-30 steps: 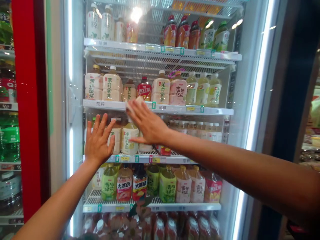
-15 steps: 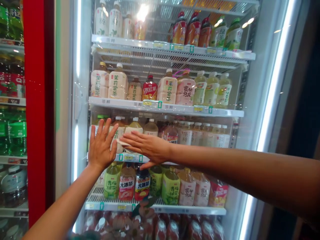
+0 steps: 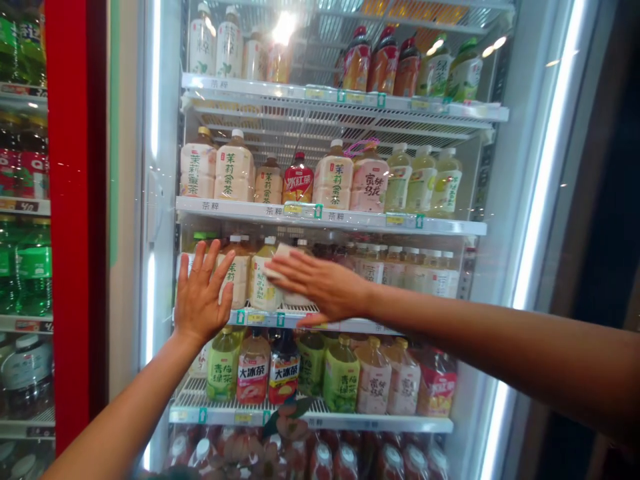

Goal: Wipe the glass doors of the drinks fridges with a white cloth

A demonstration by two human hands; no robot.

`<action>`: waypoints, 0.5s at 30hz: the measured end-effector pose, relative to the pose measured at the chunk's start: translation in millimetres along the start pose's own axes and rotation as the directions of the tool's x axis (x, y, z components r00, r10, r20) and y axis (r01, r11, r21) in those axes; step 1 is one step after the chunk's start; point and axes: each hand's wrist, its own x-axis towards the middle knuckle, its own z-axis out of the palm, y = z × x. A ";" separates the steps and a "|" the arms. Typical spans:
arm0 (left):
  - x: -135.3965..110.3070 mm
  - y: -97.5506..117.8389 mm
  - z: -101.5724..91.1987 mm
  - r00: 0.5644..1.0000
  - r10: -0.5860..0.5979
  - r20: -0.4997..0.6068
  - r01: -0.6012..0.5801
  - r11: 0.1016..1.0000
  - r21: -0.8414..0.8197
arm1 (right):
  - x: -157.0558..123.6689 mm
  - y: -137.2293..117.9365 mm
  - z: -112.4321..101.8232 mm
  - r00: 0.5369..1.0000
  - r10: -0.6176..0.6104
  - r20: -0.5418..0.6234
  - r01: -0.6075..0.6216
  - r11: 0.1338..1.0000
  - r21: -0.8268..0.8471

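- Cloth (image 3: 284, 249): lies under the flat fingers of the right hand (image 3: 325, 283), seemingly pressed between them and the glass door (image 3: 295, 120); pokes out above the forefinger and a little past the fingertips.
- Placed to the right of the left hand (image 3: 203, 300), apart from it; seen in front of a row of bottles behind the glass, just right of a white-capped bottle (image 3: 264, 293) with a pale label; higher than the shelf edge (image 3: 270, 319) below that row.
- Kept in place by a flattened hand rather than a curled grip; fingers straight, nearly together, pointing left and slightly up; thumb dropped low and apart; cannot tell whether any edge is tucked under the hidden palm.
- Looks pale, off-white and thin; folded or single, cannot tell; mostly covered by the hand, full outline hidden.
- Left hand: spread wide, fingers fanned upward, thumb angled out to the right; back turned to the camera, palm toward the glass; set in front of the leftmost bottles of the same row.
- Around: red panel (image 3: 75, 233) toward the left, green bottles (image 3: 34, 257) beyond it; bright light strip (image 3: 545, 133) down the right of the door; faint flower-shaped reflection (image 3: 290, 423) low in the pane.
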 end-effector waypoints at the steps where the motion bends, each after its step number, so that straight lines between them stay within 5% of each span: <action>1: 0.0 -0.3 0.2 1.000 0.000 0.000 0.000 1.000 0.002 | -3.1 14.4 -8.0 0.990 0.137 -0.040 -0.138 0.990 -0.021; 3: 0.0 -1.1 0.5 1.000 -0.001 0.002 0.001 1.000 0.006 | -4.9 38.7 -22.5 0.886 0.435 -0.160 -0.446 0.894 -0.040; 5: 0.0 -2.0 -0.2 1.000 -0.003 0.012 0.003 1.000 0.012 | -5.4 38.3 -24.4 0.800 0.554 -0.231 -0.573 0.819 -0.019; 7: -0.2 -2.6 -3.0 0.999 0.001 0.044 -0.001 1.000 0.019 | -9.3 13.2 -12.2 0.884 0.434 -0.174 -0.440 0.898 0.002; 9: -0.3 -1.5 -8.2 0.996 0.012 0.086 -0.015 1.000 0.025 | -17.2 -13.9 2.2 0.989 0.137 -0.047 -0.135 0.990 0.045; 11: 0.8 2.9 -14.7 0.992 0.040 0.122 -0.043 0.999 0.024 | -24.8 -20.3 5.8 1.000 -0.003 0.014 0.002 0.997 0.078; 13: 4.2 12.1 -19.8 0.986 0.078 0.149 -0.082 0.997 0.017 | -28.4 -3.9 -3.5 0.987 0.162 -0.024 -0.160 0.986 0.051; 15: 10.7 25.5 -21.3 0.979 0.124 0.165 -0.127 0.992 0.006 | -29.4 17.2 -16.6 0.887 0.447 -0.120 -0.447 0.894 0.022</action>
